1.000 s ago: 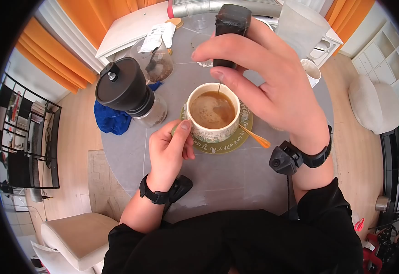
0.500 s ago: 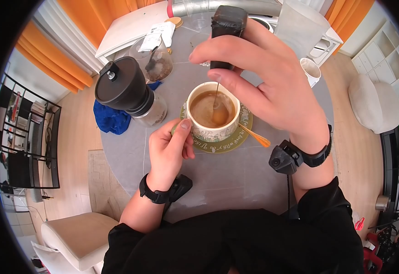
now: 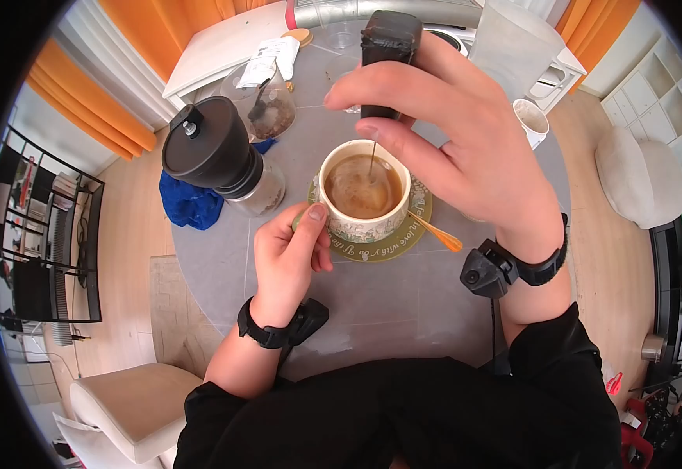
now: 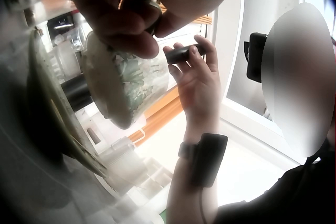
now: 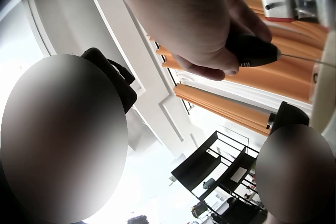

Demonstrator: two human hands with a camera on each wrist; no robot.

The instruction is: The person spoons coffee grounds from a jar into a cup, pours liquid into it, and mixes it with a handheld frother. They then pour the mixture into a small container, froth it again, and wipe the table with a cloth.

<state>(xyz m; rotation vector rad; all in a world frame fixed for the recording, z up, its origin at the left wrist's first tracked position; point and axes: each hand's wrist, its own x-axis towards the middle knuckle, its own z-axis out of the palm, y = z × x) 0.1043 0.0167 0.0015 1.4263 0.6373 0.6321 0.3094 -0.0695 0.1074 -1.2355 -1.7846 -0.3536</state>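
A patterned cup (image 3: 357, 228) of milky brown coffee (image 3: 349, 187) is over a green saucer (image 3: 392, 252) with white lettering. My left hand (image 3: 285, 254) grips the cup's handle at its left side. In the left wrist view a gap shows between the cup's base (image 4: 105, 90) and the saucer (image 4: 68, 129). Above the cup, my right hand (image 3: 466, 129) holds a black handheld milk frother (image 3: 390, 43) upright. Its thin metal shaft (image 3: 373, 156) runs down into the coffee, where the tip is hidden. A spoon with an orange-gold handle (image 3: 441, 234) leans at the saucer's right.
A black-topped coffee grinder (image 3: 210, 148) stands left of the cup by a blue cloth (image 3: 189, 202). Behind are a clear container (image 3: 272, 117) with dark contents and a white packet (image 3: 271, 59). At the right are a white mug (image 3: 530, 125) and a translucent pitcher (image 3: 513, 47).
The frother has shifted slightly left and its shaft has moved within the cup. The coffee's surface swirls differently. My left hand and the cup stay in place.
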